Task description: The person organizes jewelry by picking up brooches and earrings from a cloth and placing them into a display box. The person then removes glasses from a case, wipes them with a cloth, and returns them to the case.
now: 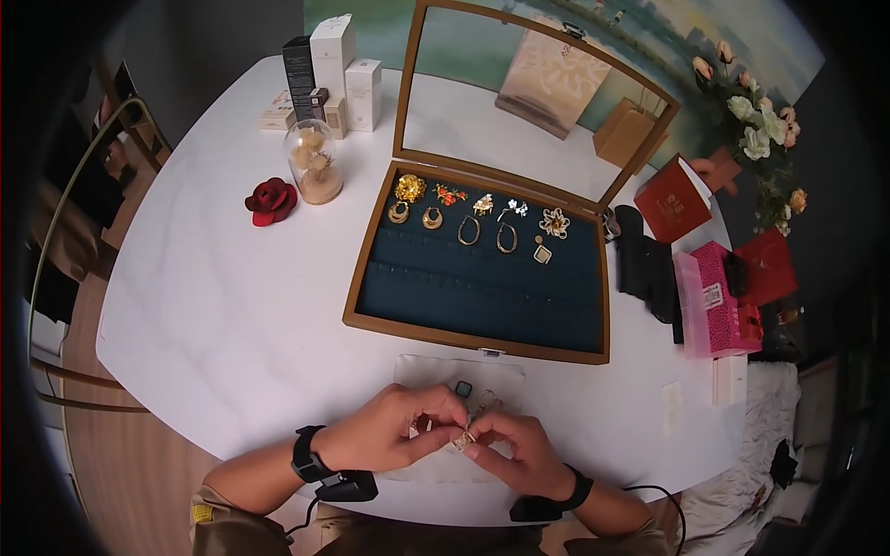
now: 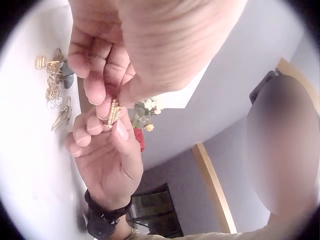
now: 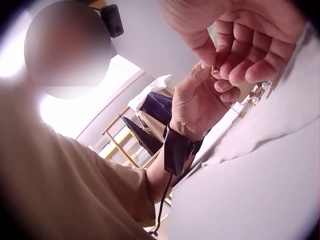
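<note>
Over a white cloth (image 1: pixel 417 371), both hands meet at a small gold earring (image 1: pixel 463 440) with tiny sparkling stones. My left hand (image 1: pixel 394 428) pinches it between thumb and forefinger. From the other side, my right hand (image 1: pixel 524 452) holds it with thumb and fingertips. In the left wrist view, the earring (image 2: pixel 114 112) shows as a ridged gold band; fingers mostly cover it in the right wrist view. Several gold pieces (image 2: pixel 53 90) lie on the cloth beyond the hands, near a dark square-stoned piece (image 1: pixel 464 389). Pearl pieces (image 3: pixel 255 100) show beside the right hand.
A wooden jewelry case (image 1: pixel 477 347) with raised glass lid stands ahead, its teal lining (image 1: pixel 464 287) holding brooches and earrings in upper rows. Left are a red flower (image 1: pixel 272 201), glass dome (image 1: pixel 313 162) and boxes (image 1: pixel 334 69); right, a pink box (image 1: pixel 712 296) and dark cases (image 1: pixel 646 264).
</note>
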The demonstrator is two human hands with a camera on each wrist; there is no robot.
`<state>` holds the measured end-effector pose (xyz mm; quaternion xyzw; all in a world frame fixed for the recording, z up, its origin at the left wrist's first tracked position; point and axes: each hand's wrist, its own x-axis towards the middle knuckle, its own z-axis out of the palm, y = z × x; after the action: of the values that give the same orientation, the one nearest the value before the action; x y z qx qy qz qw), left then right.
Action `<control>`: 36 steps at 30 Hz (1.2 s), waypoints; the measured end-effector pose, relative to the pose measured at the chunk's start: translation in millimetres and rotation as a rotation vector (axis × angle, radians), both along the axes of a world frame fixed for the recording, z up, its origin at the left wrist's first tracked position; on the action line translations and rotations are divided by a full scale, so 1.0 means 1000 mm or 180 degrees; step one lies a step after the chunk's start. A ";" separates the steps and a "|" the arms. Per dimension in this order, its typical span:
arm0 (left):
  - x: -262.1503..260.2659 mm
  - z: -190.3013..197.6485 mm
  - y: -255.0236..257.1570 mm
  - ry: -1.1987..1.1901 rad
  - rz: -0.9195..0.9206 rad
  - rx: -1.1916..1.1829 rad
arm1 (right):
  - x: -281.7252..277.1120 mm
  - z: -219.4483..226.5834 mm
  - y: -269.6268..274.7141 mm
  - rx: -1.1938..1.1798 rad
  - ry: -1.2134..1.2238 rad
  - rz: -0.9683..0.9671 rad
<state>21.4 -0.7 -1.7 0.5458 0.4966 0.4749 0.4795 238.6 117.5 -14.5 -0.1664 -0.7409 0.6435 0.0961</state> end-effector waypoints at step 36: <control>0.004 -0.022 0.002 -0.0342 0.0446 0.0119 | 0.012 0.027 0.083 -0.0238 0.0583 -0.1179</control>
<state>24.9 1.2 -23.3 0.4923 0.4982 0.5451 0.4608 250.9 200.5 12.6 -0.2440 -0.6615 0.6543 0.2734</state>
